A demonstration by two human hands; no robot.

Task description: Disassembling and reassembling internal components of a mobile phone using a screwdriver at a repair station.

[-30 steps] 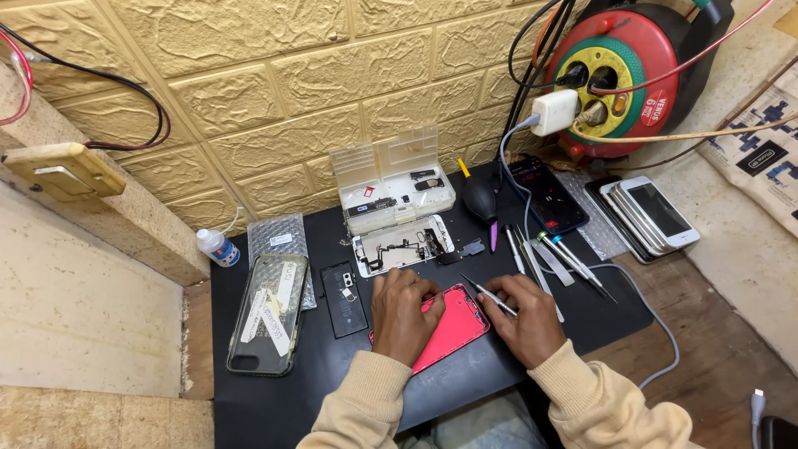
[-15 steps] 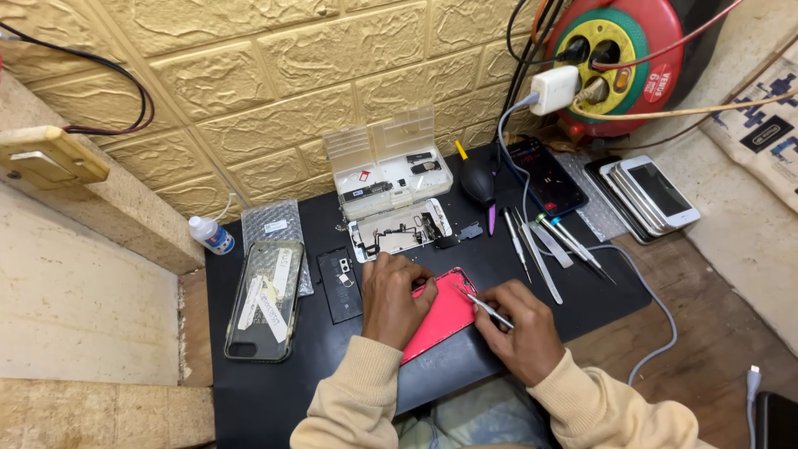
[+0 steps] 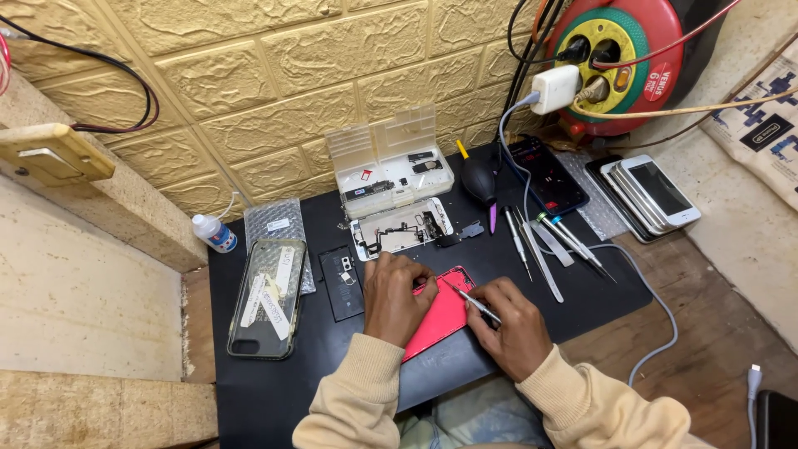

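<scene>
A red phone back housing lies on the black work mat in front of me. My left hand presses down on its left side, fingers curled over the top edge. My right hand grips a thin metal tool like a pen, its tip pointing at the upper part of the red housing near my left fingers. Both sleeves are beige.
Behind the housing lie an opened silver phone frame, a clear parts box, a black dust blower and a dark phone. Screwdrivers and tweezers sit right. A phone in a clear case, small bottle, stacked phones and cable reel.
The view has shifted slightly. My hands stay on the red housing; the tool tip has crept a little toward the housing's top edge.
</scene>
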